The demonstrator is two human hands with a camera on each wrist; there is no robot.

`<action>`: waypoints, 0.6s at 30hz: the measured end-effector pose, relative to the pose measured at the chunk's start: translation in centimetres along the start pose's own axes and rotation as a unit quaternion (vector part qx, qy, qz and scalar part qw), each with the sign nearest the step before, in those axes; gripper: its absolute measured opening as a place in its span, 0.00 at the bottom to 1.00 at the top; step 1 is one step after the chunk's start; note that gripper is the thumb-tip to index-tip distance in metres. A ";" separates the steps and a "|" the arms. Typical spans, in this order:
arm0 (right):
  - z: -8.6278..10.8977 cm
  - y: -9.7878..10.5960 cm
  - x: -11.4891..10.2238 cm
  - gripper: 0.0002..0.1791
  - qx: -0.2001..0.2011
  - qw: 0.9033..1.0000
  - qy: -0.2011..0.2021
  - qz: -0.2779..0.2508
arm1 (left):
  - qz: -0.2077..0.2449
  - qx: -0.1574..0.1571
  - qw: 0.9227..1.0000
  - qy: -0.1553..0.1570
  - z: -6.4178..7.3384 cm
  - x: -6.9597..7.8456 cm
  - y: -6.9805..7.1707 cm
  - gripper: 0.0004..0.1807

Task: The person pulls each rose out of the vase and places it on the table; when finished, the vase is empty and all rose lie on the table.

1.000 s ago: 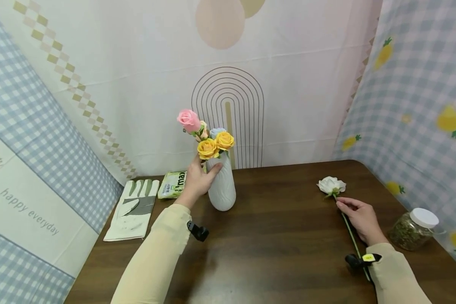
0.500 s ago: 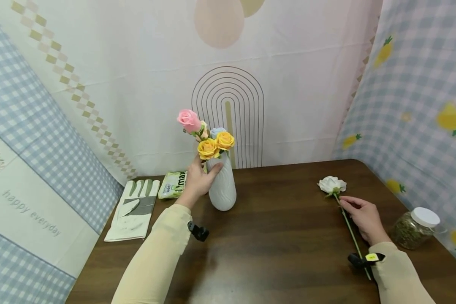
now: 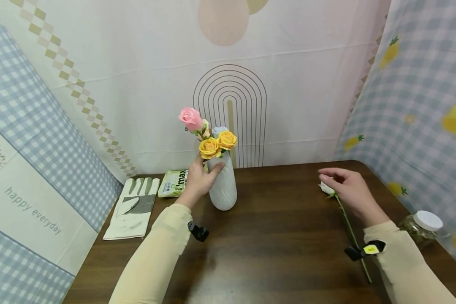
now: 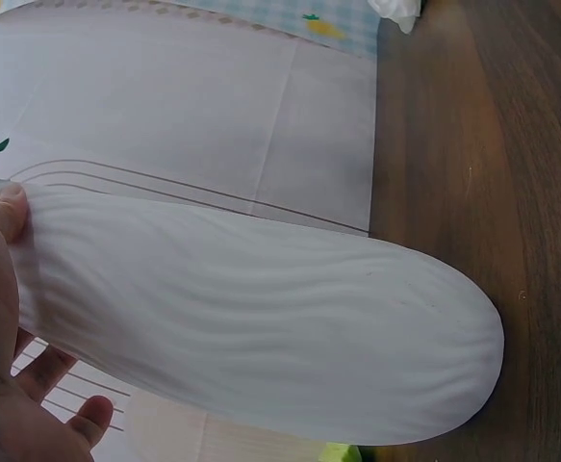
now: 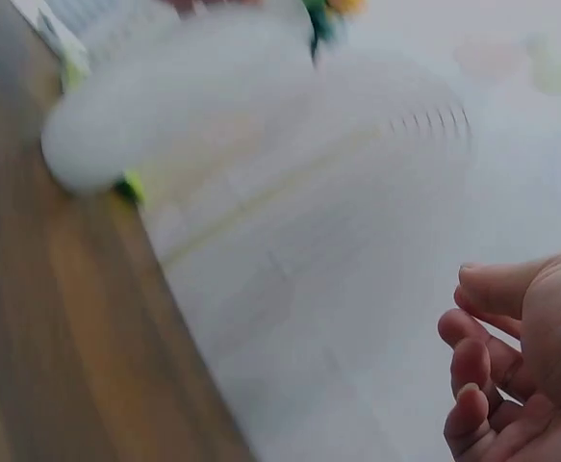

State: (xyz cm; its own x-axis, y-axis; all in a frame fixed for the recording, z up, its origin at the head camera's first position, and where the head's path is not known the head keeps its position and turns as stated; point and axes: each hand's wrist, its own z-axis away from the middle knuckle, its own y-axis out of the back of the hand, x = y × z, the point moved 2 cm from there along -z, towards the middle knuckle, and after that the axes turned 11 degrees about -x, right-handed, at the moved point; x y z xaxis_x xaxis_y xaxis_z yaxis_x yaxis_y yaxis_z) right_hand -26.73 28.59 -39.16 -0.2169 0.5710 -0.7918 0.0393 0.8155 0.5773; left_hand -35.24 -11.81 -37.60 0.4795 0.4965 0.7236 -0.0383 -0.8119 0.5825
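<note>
My left hand (image 3: 201, 179) grips the upper part of a tall white ribbed vase (image 3: 224, 190), its thumb over the front. The vase stands on the table with pink, yellow, pale blue and peach roses (image 3: 210, 147) in it. In the left wrist view, the vase (image 4: 261, 308) fills the middle, thumb and fingers round its neck. My right hand (image 3: 351, 190) hovers at the head of a white rose (image 3: 327, 189), partly hiding it. The rose's green stem lies along the table. The right wrist view shows this hand (image 5: 511, 366) with loosely bent fingers and nothing between them.
A white and grey glove (image 3: 133, 211) and a green packet (image 3: 172, 183) lie at the left of the brown table (image 3: 273, 236). At the right stands a lidded jar (image 3: 422, 228) of dried green bits. Fabric backdrops (image 3: 156, 84) enclose the table.
My right hand has left the rose's stem and moved up and away, over the flower head. My left hand keeps its grip on the vase, which has not moved.
</note>
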 end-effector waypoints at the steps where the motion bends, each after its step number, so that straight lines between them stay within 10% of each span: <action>1: -0.4 -0.4 -1.3 0.20 -0.013 1.000 0.016 -0.003 | 0.001 0.000 1.000 -0.002 0.0 0.0 0.0 0.38; 18: -7.4 -10.9 -13.0 0.12 -0.114 0.981 0.141 -0.062 | 0.001 0.011 1.000 -0.016 -0.1 -0.2 -0.2 0.37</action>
State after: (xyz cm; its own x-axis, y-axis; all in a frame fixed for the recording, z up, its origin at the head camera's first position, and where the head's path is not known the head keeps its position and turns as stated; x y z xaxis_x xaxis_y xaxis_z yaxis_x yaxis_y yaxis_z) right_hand -31.54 11.61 -33.70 -0.4686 0.3935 -0.7909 -0.2167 0.8167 0.5348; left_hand -35.38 -11.68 -37.82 0.5068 0.4854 0.7124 -0.0205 -0.8194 0.5728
